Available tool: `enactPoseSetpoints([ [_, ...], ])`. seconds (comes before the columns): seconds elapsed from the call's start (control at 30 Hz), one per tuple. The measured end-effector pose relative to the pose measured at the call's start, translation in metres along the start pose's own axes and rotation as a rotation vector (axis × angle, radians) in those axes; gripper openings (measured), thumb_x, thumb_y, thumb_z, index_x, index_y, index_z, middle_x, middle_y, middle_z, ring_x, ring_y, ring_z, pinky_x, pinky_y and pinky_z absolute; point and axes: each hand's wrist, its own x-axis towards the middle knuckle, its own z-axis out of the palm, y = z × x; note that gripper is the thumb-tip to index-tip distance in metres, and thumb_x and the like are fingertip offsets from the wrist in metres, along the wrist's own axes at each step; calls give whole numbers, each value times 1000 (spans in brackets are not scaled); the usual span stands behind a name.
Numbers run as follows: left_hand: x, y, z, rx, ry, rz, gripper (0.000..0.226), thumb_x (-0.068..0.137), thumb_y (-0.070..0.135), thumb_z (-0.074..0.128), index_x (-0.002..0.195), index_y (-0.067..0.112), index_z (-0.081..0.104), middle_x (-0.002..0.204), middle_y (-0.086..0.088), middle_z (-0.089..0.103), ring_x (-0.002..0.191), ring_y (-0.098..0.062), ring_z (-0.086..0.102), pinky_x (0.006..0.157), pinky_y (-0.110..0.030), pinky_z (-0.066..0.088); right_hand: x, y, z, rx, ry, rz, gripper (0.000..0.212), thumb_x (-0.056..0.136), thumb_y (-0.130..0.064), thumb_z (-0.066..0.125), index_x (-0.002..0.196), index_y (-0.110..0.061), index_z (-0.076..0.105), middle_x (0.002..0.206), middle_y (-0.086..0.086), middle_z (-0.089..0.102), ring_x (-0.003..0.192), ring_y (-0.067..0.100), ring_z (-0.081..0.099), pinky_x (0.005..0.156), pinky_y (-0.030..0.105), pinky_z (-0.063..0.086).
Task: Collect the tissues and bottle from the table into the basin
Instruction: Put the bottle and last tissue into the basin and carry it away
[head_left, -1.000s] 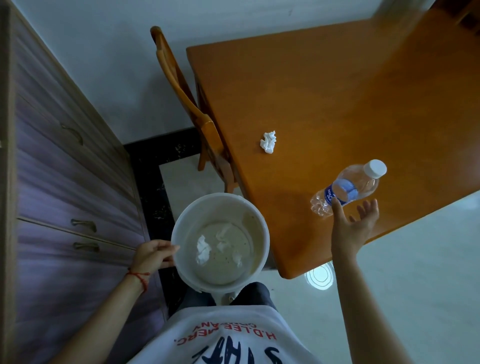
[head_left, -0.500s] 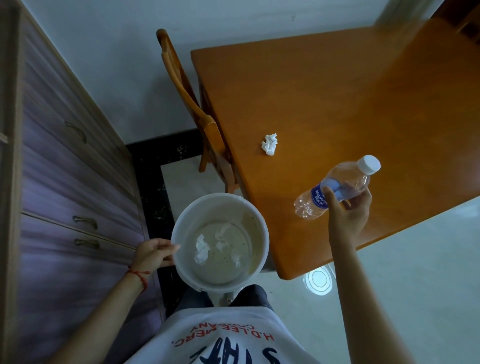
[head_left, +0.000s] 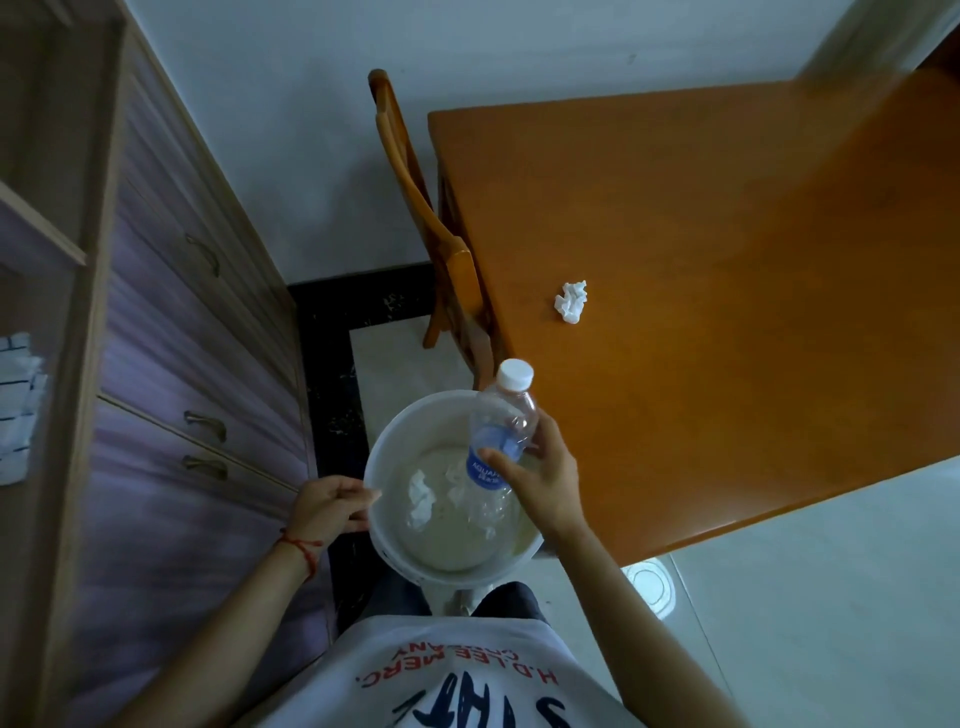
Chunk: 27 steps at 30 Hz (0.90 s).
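**Inspector A:** The fingers (head_left: 496, 458) of the right hand (head_left: 545, 483) are clamped round the labelled middle of the bottle (head_left: 500, 431), which hangs over the basin (head_left: 382, 457), base down and cap tilted toward the far side. The left hand (head_left: 327, 506) grips the basin's left rim, fingers closed on it.

**Inspector B:** Handling?

**Inspector A:** Clear thin plastic, apparently empty; judged light, smooth and liable to dent under pressure. The label band looks the soundest place to hold.

**Inspector B:** Count?

**Inspector A:** One bottle. One crumpled tissue (head_left: 570, 301) remains on the tabletop (head_left: 727, 260), far right of the basin and well apart from it. At least two tissues in the basin (head_left: 422, 498); the bottle hides part of the floor, so more cannot be excluded.
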Motion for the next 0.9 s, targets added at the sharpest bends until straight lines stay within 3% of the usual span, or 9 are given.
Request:
enactPoseSetpoints([
  [0.1,-1,-2,-3,-19,1,4,22,79,-1,66,98,-10,60,83,-18,63,70,-27,62,50,-22,58,-1,8,4,-52,-102,36,60,72,-32,76,115,-51,40,113,-20,55,105,1,56,81,16,49],
  [0.23,-2,-6,-6,-15,9,10,22,79,-2,66,98,-12,60,79,-19,63,69,-28,63,50,-24,58,1,13,2,-173,-122,16,62,73,-38,73,124,-43,39,119,-15,53,112,4,50,89,24,44],
  [0.43,-4,-12,-15,-40,53,-1,10,79,-3,65,87,-7,61,74,-17,62,62,-25,60,42,-19,53,7,25,-12,-331,-21,37,62,78,-40,68,133,-25,42,132,-3,53,118,13,50,96,36,48],
  [0.57,-1,-12,-24,-71,66,-5,13,80,-4,63,90,-10,59,75,-17,62,58,-22,62,42,-20,53,5,38,-19,-396,46,75,50,86,-33,60,132,-18,45,130,5,56,118,21,53,99,45,47],
  [0.63,0,-11,-28,-81,65,-5,7,80,-4,63,85,-6,60,74,-16,63,55,-19,64,42,-19,53,6,43,-18,-376,37,122,43,87,-33,58,126,-16,50,121,5,61,106,18,59,91,40,52],
  [0.73,3,-6,-35,-85,46,-13,6,80,-3,64,83,-2,59,78,-16,64,64,-25,63,43,-19,53,7,47,-13,-364,-2,174,34,88,-32,57,118,-14,59,106,1,67,88,7,63,77,22,53],
  [0.9,16,6,-46,-56,16,-12,10,80,-3,63,88,-6,58,79,-17,63,63,-24,61,43,-20,54,11,45,0,-346,31,204,26,90,-28,55,111,-14,64,87,-5,65,75,2,62,63,12,45],
])
